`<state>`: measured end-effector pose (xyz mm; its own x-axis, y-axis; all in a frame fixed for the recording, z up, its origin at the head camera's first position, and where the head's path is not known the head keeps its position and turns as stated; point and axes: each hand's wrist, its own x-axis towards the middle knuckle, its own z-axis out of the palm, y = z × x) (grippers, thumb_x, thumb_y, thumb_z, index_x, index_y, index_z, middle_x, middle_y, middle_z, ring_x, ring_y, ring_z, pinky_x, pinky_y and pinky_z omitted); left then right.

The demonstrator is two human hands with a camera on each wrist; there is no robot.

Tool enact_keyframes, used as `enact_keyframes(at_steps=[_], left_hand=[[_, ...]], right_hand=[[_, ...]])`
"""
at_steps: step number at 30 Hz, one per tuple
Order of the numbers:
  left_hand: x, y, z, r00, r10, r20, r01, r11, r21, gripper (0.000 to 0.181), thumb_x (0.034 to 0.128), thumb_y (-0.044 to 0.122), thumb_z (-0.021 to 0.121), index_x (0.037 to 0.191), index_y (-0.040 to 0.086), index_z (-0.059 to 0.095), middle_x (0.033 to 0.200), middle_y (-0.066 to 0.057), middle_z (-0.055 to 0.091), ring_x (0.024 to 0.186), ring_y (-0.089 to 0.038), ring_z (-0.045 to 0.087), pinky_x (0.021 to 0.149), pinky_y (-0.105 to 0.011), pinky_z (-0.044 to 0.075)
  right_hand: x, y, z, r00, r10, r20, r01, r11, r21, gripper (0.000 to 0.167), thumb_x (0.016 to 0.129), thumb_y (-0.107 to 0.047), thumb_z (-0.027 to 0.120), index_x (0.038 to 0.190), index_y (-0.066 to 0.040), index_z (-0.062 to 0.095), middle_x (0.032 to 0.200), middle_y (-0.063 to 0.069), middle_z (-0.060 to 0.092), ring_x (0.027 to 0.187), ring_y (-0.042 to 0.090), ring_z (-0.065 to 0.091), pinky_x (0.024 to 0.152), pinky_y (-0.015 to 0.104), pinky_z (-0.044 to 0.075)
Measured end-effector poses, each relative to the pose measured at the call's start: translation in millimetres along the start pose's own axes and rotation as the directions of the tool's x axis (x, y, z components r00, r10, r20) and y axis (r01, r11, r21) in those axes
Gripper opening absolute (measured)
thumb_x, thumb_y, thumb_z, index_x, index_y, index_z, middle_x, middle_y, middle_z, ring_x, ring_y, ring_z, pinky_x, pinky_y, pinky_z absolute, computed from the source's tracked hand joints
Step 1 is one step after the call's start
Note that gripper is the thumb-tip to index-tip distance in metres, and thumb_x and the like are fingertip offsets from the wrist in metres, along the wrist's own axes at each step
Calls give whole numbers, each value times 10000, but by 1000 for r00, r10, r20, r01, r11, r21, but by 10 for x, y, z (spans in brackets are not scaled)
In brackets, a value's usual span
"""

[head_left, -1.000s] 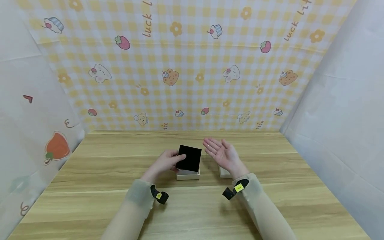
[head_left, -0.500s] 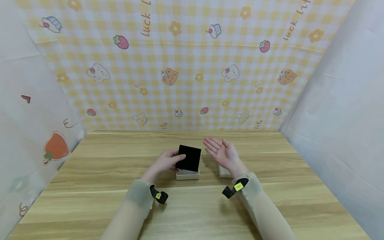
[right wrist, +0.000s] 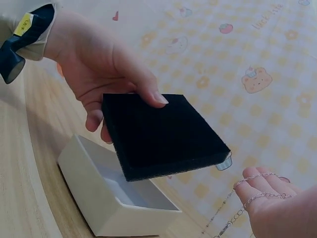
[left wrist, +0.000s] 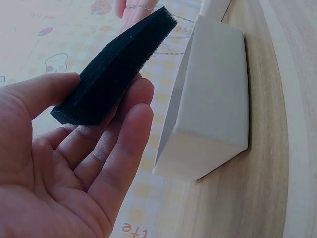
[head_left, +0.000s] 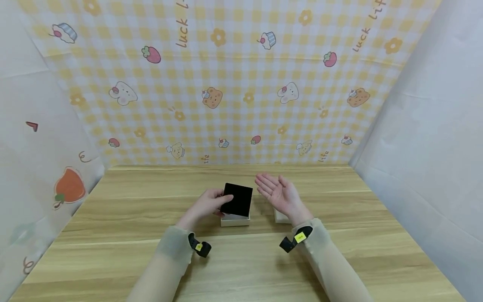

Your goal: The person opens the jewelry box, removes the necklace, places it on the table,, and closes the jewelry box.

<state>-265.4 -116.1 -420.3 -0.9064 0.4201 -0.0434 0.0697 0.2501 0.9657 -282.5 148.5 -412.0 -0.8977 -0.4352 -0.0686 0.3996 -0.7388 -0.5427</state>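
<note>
My left hand (head_left: pixel 207 205) pinches a square black foam pad (head_left: pixel 238 199), thumb on top and fingers beneath. The pad hangs tilted above an open white box (head_left: pixel 235 223), seen hollow in the right wrist view (right wrist: pixel 94 191). To its right, my right hand (head_left: pixel 282 196) is held palm up with fingers extended. A thin silver chain (right wrist: pixel 225 228) drapes over those fingers and dangles below them; the right wrist view shows this most clearly. In the left wrist view, the pad (left wrist: pixel 111 69) stays apart from the box (left wrist: pixel 213 84).
A second white box part (head_left: pixel 281 217) lies on the wooden table (head_left: pixel 241 268), partly hidden by my right hand and wrist. Yellow checked cloth (head_left: pixel 234 121) hangs behind the table, with pale cloth at both sides.
</note>
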Motion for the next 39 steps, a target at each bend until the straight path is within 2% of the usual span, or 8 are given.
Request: enact_keyframes(at_steps=[5,12,25,34,39], left_hand=[[4,1,-1,1000,-9,-8,9,1000,-11,323,986,218,572,1098,-83,609,901,-132,683,747,-213,661,631,-359,574],[-11,27,-6,1000,-11,-2,11,999,-39,362,988,232,563,1127,-101,592,930,-163,691,767,-219,659,640,-357,566],[-25,16,-33,1000,-8,-18,7,1000,-26,333,987,213,561,1109,-94,602,914,-147,692,762,-216,659,637,-358,568],[-31,8,-41,1000,-13,-10,13,999,-37,355,984,232,566,1130,-91,597,927,-151,690,763,-208,652,654,-355,568],[-19,-4,-33,1000,-17,-16,17,999,-41,342,982,236,571,1121,-75,605,909,-132,691,752,-199,652,652,-349,568]], right_hand=[[32,28,-6,1000,9,-13,-9,1000,5,610,1066,-388,132,1537,-2,88,1592,168,149,1447,273,195,1156,372,194],[52,34,30,1000,11,5,-11,1000,4,611,1061,-390,93,1540,-13,46,1606,149,79,1456,261,159,1160,358,181],[20,-43,104,1000,-4,-3,4,1000,23,610,1062,-386,104,1540,-12,39,1605,152,84,1457,258,152,1162,358,169],[90,23,71,1000,19,-11,-19,1000,8,615,1061,-396,95,1540,-12,60,1600,155,120,1450,264,182,1159,366,183],[123,41,34,1000,11,-22,-11,1000,11,620,1058,-399,83,1539,-9,58,1603,156,90,1455,264,162,1164,363,156]])
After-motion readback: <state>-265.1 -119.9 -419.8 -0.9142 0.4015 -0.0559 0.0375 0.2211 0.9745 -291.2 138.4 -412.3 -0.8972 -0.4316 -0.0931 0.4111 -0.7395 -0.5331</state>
